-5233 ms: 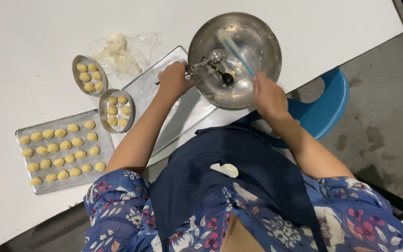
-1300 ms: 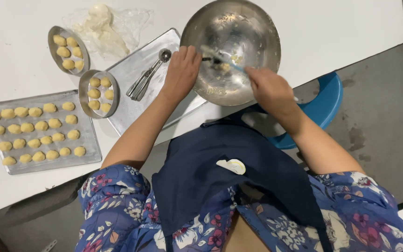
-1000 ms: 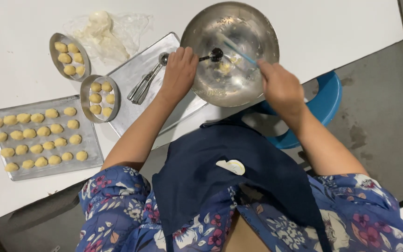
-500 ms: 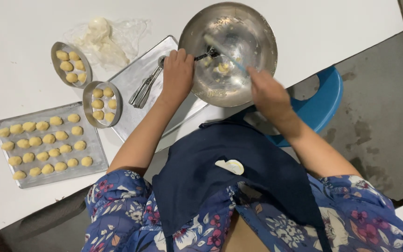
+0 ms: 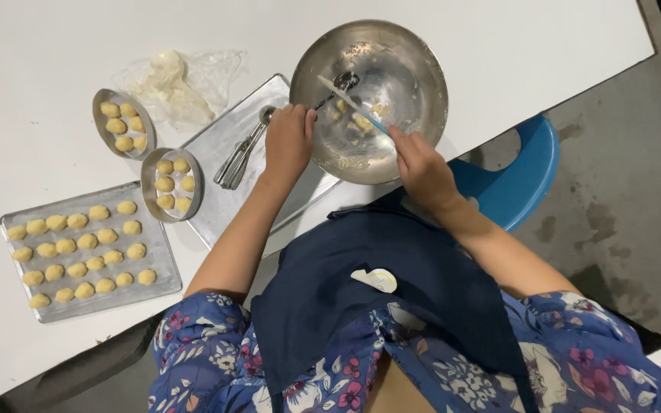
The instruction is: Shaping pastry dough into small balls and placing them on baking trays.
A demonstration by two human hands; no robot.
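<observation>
steel bowl (image 5: pixel 415 69) | dented, shiny | yellow dough bits (image 5: pixel 361 121) inside

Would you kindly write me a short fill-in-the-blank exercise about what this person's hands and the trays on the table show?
1. The right hand holds a thin spatula inside the round metal ____.
2. The left hand grips a spoon at the bowl's ____.
3. The two small oval tins each hold ____ dough balls.
4. The rectangular tray of dough balls lies nearest the person's ____ arm.

Missing words: bowl; rim; five; left
</observation>
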